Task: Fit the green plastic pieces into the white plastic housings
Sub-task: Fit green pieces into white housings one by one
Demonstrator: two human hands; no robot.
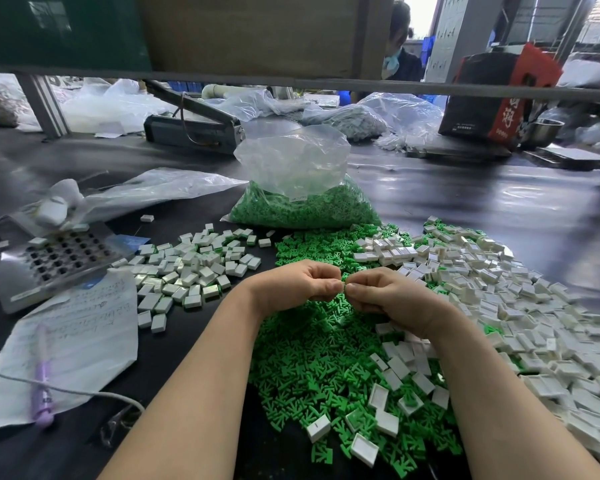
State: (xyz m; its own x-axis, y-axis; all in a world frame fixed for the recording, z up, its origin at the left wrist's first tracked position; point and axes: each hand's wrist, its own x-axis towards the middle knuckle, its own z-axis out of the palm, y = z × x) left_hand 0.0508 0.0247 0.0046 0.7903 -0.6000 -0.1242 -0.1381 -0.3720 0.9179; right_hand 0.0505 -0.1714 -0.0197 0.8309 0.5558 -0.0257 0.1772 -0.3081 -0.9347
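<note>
Above the worktop's [430, 188] green pile [312, 358], left hand [293, 285] and right hand [383, 294] pinch one green piece [343, 286] between fingertips; any housing is hidden. Seating it well likely means squaring it first, then pressing straight.

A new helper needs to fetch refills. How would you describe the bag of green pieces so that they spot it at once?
On the dark table, look past the loose green pile in front of the hands. Just behind it stands a clear plastic bag, bottom packed with green pieces, top open and crumpled. The other bags there hold no green.
</note>
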